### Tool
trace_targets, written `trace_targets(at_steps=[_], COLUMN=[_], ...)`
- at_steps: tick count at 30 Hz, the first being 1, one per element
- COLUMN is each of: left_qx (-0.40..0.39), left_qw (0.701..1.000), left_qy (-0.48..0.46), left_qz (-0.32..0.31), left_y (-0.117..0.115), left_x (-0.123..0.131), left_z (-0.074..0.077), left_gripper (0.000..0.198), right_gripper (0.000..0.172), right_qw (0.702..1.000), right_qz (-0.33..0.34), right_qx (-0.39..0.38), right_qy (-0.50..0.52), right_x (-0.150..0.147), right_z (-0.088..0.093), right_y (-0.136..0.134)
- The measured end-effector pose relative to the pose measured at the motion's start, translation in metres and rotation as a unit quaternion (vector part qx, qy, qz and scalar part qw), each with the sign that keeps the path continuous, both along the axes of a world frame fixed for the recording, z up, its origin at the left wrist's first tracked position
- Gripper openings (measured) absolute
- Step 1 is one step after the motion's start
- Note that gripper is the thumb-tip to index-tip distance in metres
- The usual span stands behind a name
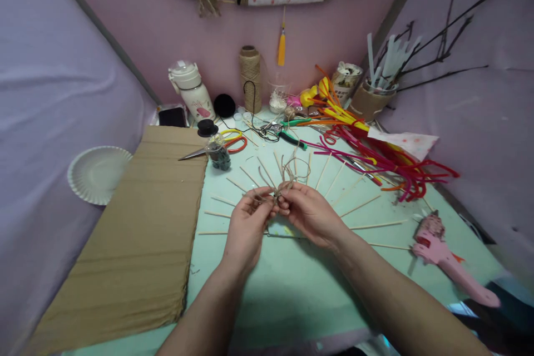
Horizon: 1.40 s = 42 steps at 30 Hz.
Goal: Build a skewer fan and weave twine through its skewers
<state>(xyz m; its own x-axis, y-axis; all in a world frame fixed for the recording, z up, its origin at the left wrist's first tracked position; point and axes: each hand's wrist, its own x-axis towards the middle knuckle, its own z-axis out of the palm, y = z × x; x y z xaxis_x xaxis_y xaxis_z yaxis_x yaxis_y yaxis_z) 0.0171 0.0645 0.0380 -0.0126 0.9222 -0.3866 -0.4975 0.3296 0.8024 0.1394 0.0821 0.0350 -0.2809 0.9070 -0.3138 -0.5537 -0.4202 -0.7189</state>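
Observation:
My left hand (250, 222) and my right hand (312, 214) meet at the middle of the table. Between their pinched fingertips is a small bundle of brown twine (287, 181), with loose loops and ends rising above the fingers. Both hands are closed on it. Thin wooden sticks (367, 206) fan out around and beneath the hands on the pale green table. The centre, where the sticks come together, is mostly hidden by my hands.
Cardboard (154, 222) and a paper plate (99, 174) lie left. Behind are scissors (236, 143), a glass jar (218, 153), a bottle (192, 92) and a twine spool (250, 80). Pipe cleaners (375, 150) and a pink glue gun (446, 261) lie right.

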Motion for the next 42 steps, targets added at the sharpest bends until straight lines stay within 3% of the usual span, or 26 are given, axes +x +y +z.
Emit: trace_targets(at_steps=[3, 8, 14, 16, 18, 21, 24, 27, 35, 42], left_qx=[0.027, 0.008, 0.004, 0.009, 0.010, 0.004, 0.002, 0.024, 0.114, 0.113], left_qw=[0.998, 0.999, 0.999, 0.999, 0.999, 0.999, 1.000, 0.999, 0.979, 0.968], left_qy=[0.058, 0.035, 0.045, 0.044, 0.035, 0.014, 0.010, 0.032, 0.170, 0.222], left_qz=[0.000, -0.012, 0.011, 0.021, 0.033, 0.042, 0.029, 0.013, 0.006, 0.012], left_y=[-0.002, -0.001, 0.001, 0.001, 0.002, 0.002, 0.001, 0.000, -0.001, -0.001], left_x=[0.001, 0.001, 0.002, 0.001, 0.001, 0.000, 0.000, 0.000, -0.003, -0.004], left_z=[0.000, -0.001, 0.001, 0.001, 0.002, 0.003, 0.002, 0.000, -0.003, 0.000], left_gripper=[0.019, 0.024, 0.024, 0.023, 0.024, 0.025, 0.024, 0.020, 0.012, 0.011], right_gripper=[0.012, 0.017, 0.015, 0.017, 0.018, 0.011, 0.004, 0.008, 0.014, 0.018], right_qw=[0.997, 0.992, 0.986, 0.977, 0.958, 0.905, 0.843, 0.811, 0.808, 0.832], right_qz=[-0.024, -0.040, -0.010, -0.029, -0.081, -0.156, -0.169, -0.161, -0.112, -0.095], right_qx=[0.042, 0.063, 0.083, 0.095, 0.128, 0.226, 0.323, 0.373, 0.382, 0.379], right_qy=[-0.057, -0.104, -0.145, -0.188, -0.243, -0.326, -0.395, -0.420, -0.436, -0.395], right_x=[-0.001, 0.001, 0.002, 0.002, 0.002, 0.003, 0.004, 0.006, 0.006, 0.007], right_z=[0.000, 0.001, 0.000, -0.001, 0.000, 0.003, 0.005, 0.007, 0.006, 0.010], right_y=[-0.001, -0.002, -0.002, -0.003, -0.004, -0.008, -0.012, -0.012, -0.010, -0.011])
